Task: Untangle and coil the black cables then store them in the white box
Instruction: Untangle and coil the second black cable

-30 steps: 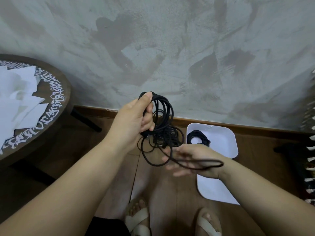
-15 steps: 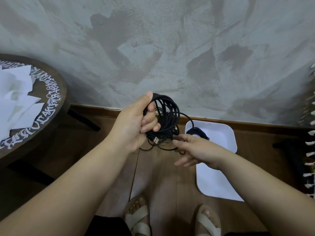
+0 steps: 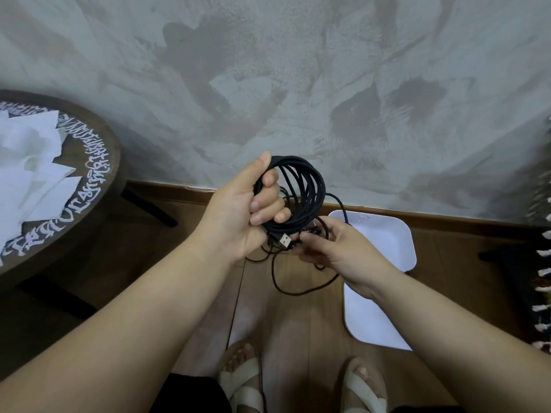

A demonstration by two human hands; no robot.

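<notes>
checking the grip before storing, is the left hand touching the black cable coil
Touching. The head view shows the left hand gripping the black cable coil, thumb on top, fingers curled round the strands.

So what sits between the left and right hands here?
In the head view, the cable's silver USB plug pokes out between the left hand, gripping the black cable coil, and the right hand, which pinches a loose strand.
</notes>
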